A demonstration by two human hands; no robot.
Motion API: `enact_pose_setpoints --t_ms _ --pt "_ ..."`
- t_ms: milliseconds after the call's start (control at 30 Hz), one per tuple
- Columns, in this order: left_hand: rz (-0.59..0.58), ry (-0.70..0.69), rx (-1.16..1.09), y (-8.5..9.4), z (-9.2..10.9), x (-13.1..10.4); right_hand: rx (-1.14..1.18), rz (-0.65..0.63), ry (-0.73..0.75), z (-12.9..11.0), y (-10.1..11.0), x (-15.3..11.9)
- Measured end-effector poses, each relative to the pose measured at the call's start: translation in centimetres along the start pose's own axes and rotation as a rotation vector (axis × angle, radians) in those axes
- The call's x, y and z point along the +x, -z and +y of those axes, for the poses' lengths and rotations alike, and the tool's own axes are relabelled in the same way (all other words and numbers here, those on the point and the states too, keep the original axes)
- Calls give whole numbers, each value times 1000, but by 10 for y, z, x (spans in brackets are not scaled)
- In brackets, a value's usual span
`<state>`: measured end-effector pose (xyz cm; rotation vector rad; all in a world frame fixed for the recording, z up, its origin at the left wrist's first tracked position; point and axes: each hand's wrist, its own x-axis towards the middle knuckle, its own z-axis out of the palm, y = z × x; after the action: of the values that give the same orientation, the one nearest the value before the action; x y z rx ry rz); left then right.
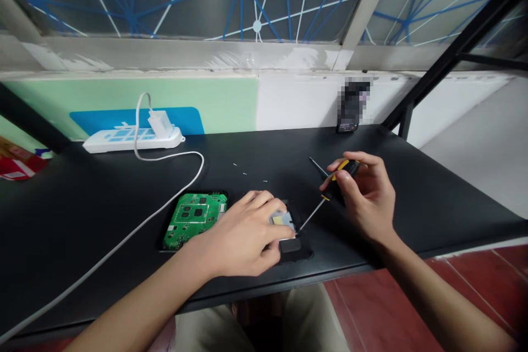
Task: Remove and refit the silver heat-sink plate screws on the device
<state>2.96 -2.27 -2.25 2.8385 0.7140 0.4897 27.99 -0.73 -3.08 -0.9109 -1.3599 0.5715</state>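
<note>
My right hand grips a black and yellow screwdriver. Its shaft slants down to the left, with the tip at the right edge of a silver metal plate. The plate sits in a black plastic casing near the table's front edge. My left hand lies over this casing with bent fingers gripping it and hides much of it. Left of that hand is a green circuit board in a black shell, partly covered by the hand. Behind the right hand's fingers lies a second screwdriver, its handle hidden.
Several small screws lie on the black table. A white power strip with a plugged-in charger stands at the back left; its white cable crosses the left side. A phone leans against the wall.
</note>
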Motion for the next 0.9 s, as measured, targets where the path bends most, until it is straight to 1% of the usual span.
enact_pose_setpoints --t_ms 167,467,900 --pt "6 -2 7 0 0 0 2 -14 16 -1 0 -1" --pt "10 0 -3 1 0 0 2 -3 58 -1 -1 -3" --pt "15 4 -1 1 1 0 -3 7 81 0 0 -3"
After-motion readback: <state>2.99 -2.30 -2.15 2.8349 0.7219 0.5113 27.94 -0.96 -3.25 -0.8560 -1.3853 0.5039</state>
